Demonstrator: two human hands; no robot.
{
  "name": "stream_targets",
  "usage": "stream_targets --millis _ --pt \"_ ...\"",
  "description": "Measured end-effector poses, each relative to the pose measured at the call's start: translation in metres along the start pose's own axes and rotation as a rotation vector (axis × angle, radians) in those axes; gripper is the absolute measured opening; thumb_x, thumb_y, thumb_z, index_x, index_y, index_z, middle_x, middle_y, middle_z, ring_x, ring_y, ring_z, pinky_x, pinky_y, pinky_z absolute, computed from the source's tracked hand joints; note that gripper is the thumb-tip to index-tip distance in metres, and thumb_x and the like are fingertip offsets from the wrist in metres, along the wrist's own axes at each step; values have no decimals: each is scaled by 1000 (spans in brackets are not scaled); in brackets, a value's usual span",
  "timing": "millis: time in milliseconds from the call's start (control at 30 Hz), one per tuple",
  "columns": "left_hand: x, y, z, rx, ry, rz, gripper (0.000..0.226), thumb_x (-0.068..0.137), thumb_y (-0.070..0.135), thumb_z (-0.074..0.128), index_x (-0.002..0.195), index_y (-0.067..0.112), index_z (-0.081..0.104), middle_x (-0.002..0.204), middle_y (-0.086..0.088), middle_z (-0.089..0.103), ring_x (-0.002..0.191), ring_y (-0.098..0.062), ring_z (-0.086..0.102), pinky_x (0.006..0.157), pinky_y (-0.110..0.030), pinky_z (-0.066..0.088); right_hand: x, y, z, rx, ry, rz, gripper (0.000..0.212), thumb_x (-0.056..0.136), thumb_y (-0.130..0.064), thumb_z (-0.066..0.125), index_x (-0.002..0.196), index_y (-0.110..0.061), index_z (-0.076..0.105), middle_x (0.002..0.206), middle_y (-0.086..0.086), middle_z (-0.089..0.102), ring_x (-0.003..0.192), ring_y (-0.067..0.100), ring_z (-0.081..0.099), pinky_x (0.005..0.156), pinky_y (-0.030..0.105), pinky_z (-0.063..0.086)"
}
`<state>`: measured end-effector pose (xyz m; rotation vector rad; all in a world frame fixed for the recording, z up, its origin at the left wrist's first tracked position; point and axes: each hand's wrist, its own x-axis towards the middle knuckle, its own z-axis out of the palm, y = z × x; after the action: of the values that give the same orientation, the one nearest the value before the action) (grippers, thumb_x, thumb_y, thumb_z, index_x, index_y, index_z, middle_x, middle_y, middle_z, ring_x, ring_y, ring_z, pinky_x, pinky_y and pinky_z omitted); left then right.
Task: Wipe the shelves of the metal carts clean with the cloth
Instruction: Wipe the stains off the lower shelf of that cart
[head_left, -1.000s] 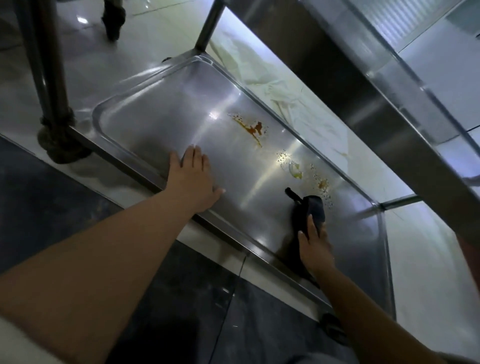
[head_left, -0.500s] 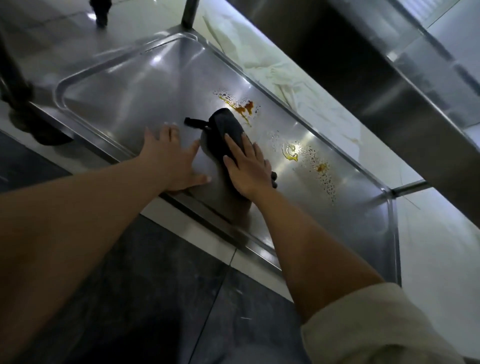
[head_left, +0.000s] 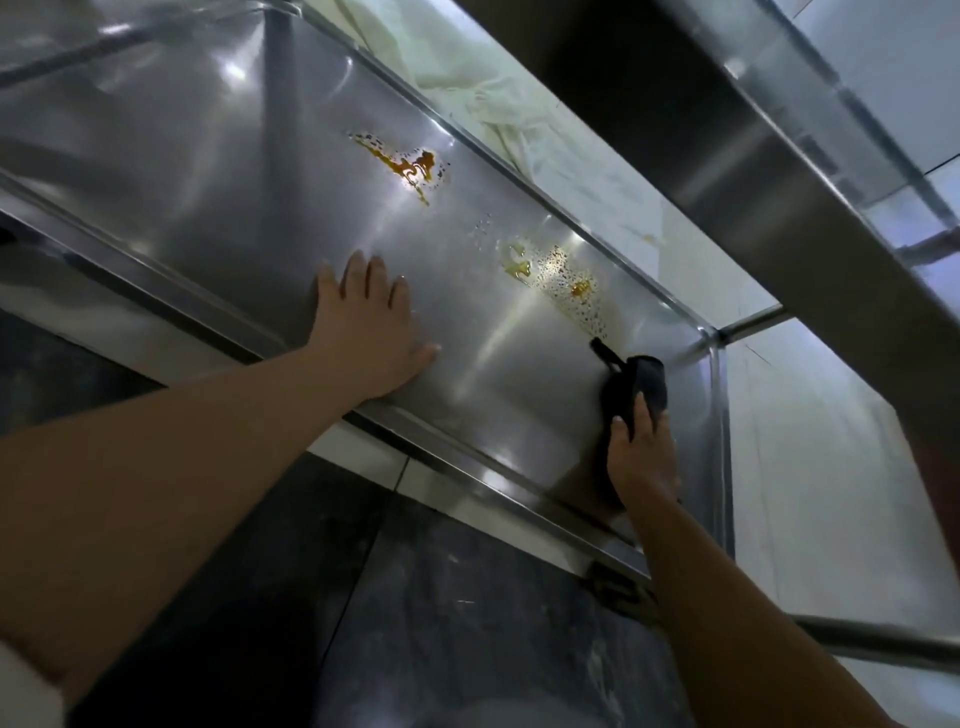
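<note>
A low steel cart shelf (head_left: 208, 171) runs diagonally across the view. An orange-brown spill (head_left: 410, 166) lies near its far rim, and a second patch of yellow drops (head_left: 561, 275) lies further right. My left hand (head_left: 369, 322) rests flat on the shelf by the near rim, fingers spread. My right hand (head_left: 641, 457) presses a dark cloth (head_left: 639, 384) onto the shelf at its right end, just below the yellow drops.
An upper steel shelf (head_left: 753, 135) overhangs at the top right. A crumpled white cloth (head_left: 498, 109) lies on the pale floor beyond the cart. Dark floor tiles (head_left: 415, 597) fill the foreground. A cart caster (head_left: 618, 592) sits under my right forearm.
My right hand swept the cloth from the shelf's middle, beside my left hand, back to the right end. The left hand stayed flat on the shelf. The view shifted.
</note>
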<state>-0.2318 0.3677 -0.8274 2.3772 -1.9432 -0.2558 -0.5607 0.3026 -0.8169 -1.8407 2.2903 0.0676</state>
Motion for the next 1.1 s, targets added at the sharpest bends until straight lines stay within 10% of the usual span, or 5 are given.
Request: stream_targets --millis 200,700,1100 --pt "3 -6 16 46 90 54 91 85 70 2 151 8 7 158 -20 6 146 -35 2 111 -63 1 -6 -38 -2 65 3 128 53 101 -46 24 150 -41 5 161 2 -3 145 35 8 113 58 14" --pt "-1 -15 13 -32 124 47 93 82 75 4 152 14 10 160 -12 7 148 -26 2 116 -55 -2 11 -203 24 -96 28 -794 52 97 -51 32 146 -50 14 161 -5 10 145 29 14 113 53 17" --pt "2 -11 12 0 89 136 70 89 70 10 149 34 7 159 -17 4 146 -35 0 113 -62 0 42 14 -3 65 78 -135 54 99 -44 37 149 -40 17 160 4 15 141 37 21 114 55 19"
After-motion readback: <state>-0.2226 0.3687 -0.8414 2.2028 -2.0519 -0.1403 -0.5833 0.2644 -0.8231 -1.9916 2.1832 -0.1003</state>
